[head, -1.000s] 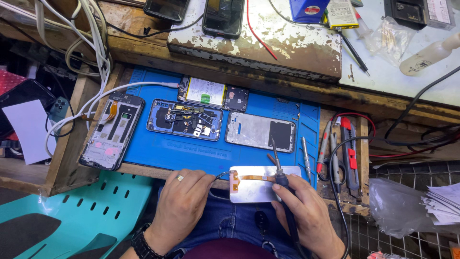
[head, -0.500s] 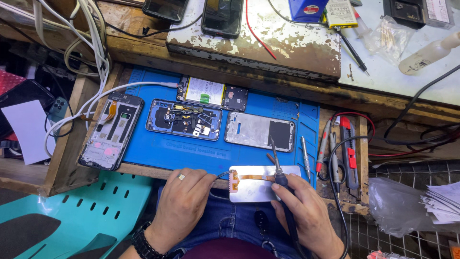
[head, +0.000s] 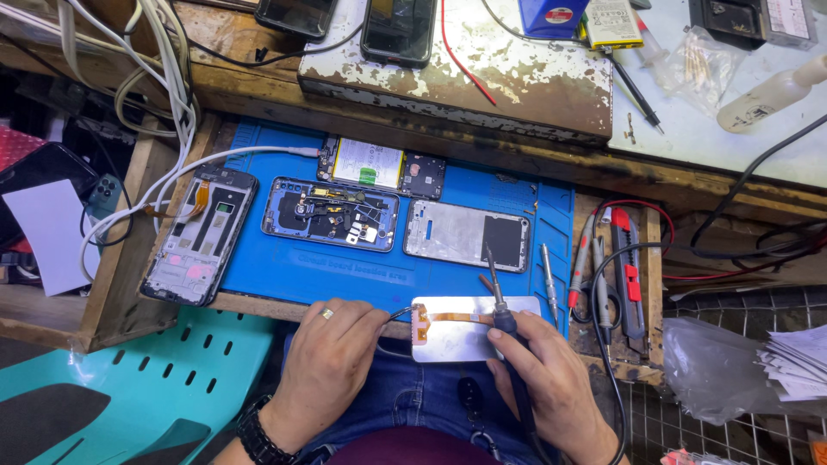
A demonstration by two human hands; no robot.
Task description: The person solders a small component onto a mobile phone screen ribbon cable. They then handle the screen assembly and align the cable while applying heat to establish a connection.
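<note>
**Working a silver panel at the near edge of the blue mat**

Holding a dark-handled tool (head: 502,320) in a closed grip, the right hand (head: 551,379) rests just off the near right corner of the blue mat (head: 284,263); the tool's thin shaft rises toward the mat, its tip over the mat's near edge. A black cord runs from the handle back along the wrist.

The left hand (head: 332,349), ring on one finger and dark watch at the wrist, lies off the near edge of the mat, fingers curled, the fingertips pinched on a thin dark wire touching the left edge of the silver panel (head: 457,331). That panel lies flat between the two hands, overlapping the mat's near edge, with an orange flex strip (head: 452,317) across its top.

On the mat: an opened phone body (head: 332,213) at centre, a bare metal frame (head: 465,234) to its right, a board with a battery (head: 379,165) at the far edge. Another opened phone (head: 200,234) overhangs the mat's left edge. Right of the mat, on the bench, lie red-handled cutters and tweezers (head: 616,267). A teal plastic chair (head: 146,387) stands below the mat's near left corner.
</note>
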